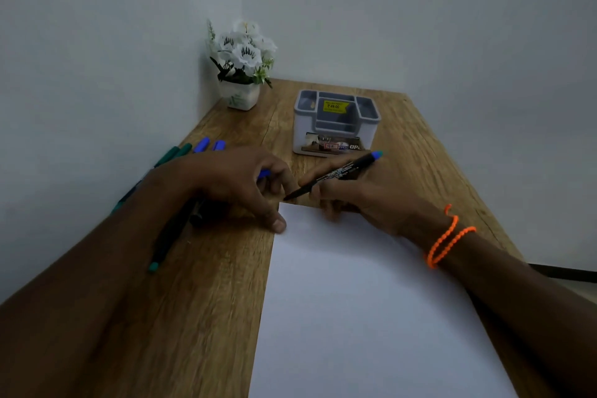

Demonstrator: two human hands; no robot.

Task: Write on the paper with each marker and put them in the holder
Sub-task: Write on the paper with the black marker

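A wood-grain desk [226, 268] fills a corner between two plain pale walls [97, 42]. White flowers in a pot [240, 74] stand at the back, in dim light.

Bare forearms; orange beaded bracelet [449, 237] circles right wrist.

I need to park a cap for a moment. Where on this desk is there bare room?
Bare wood lies between the flower pot and the holder, and right of the holder to the desk edge. The paper is blank below the right hand. Markers crowd the left edge around the left hand.
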